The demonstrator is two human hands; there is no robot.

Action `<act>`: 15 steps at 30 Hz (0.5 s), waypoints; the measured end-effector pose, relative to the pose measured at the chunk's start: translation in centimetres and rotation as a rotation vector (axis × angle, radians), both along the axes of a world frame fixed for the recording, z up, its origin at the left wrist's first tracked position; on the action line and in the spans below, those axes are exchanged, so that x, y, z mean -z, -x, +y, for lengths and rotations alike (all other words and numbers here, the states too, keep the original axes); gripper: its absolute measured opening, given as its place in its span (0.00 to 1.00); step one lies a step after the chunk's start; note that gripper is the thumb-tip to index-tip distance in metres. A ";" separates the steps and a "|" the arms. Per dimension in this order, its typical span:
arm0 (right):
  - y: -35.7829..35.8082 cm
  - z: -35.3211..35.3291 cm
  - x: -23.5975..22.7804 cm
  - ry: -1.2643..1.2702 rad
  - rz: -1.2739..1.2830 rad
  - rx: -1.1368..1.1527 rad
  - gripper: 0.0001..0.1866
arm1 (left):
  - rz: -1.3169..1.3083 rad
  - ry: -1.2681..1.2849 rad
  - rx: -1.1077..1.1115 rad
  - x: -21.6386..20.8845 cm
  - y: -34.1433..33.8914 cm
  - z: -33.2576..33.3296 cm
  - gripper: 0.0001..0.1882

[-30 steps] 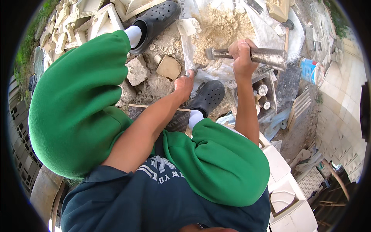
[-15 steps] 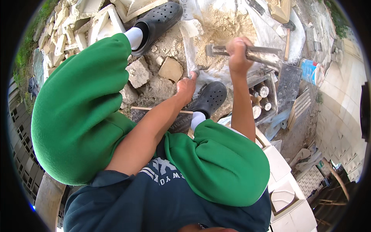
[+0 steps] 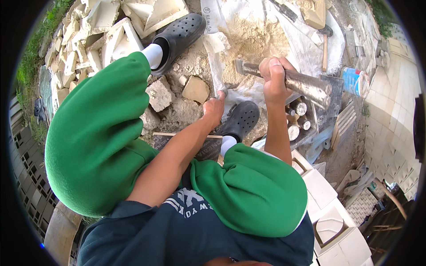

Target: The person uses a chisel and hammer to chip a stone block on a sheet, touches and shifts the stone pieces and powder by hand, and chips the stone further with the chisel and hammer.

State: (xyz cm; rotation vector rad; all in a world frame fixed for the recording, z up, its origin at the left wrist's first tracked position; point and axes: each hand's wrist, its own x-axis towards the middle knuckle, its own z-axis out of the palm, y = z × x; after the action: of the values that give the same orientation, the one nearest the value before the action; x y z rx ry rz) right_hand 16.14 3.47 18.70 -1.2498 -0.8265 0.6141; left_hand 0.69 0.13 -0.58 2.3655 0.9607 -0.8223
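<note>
Hammer (image 3: 306,84) sat in the right fingers (image 3: 276,72), which I saw clenched around its shaft; its metal head (image 3: 240,67) jutted left of them over pale powder (image 3: 255,37). Left fingers (image 3: 219,98) touched a grey piece (image 3: 225,92), mostly hidden; I couldn't tell whether they gripped it.

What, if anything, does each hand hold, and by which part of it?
The right hand holds a hammer-like tool, gripped near its middle. Whether the left hand holds anything cannot be told.
</note>
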 end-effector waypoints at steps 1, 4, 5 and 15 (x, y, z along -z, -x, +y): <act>0.0 -0.8 1.0 0.008 -0.003 0.011 0.12 | -0.003 0.008 0.011 -0.3 -0.1 -0.2 0.32; -0.1 -0.3 1.9 0.097 0.085 0.120 0.12 | -0.097 0.032 0.024 -0.8 0.2 0.6 0.32; -0.3 -1.1 1.7 0.099 0.088 0.123 0.12 | -0.094 0.034 0.027 -0.9 0.4 -0.1 0.32; 0.1 -3.2 0.0 0.006 0.079 0.164 0.16 | -0.059 0.004 -0.014 -0.4 0.7 -0.4 0.30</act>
State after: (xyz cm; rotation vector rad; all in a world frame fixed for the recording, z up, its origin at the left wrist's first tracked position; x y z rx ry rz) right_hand 16.00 0.29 18.68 -1.2767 -0.6498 0.5298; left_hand -0.03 -0.29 -0.18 2.3635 0.9504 -0.7434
